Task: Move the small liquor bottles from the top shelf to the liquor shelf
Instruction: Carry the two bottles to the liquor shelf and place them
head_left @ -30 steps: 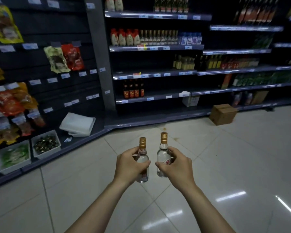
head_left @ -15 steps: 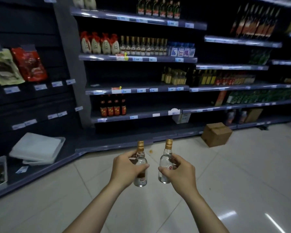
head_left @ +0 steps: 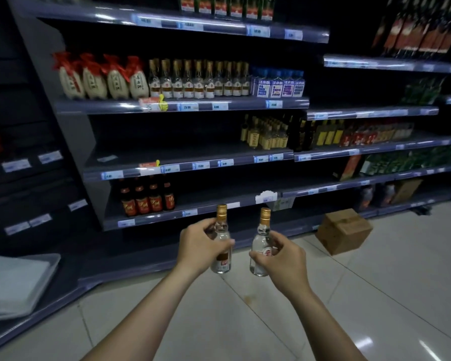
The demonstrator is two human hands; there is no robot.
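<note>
Two small clear bottles (head_left: 221, 246) (head_left: 261, 248) — gold caps, upright, side by side.

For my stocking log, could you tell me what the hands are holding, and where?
Each holds one small liquor bottle by its body: left hand one bottle, right hand the other.

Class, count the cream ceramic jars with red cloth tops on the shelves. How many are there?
4. The cream ceramic jars stand in one row at the left end of the second shelf from the top. More may be hidden behind them.
</note>
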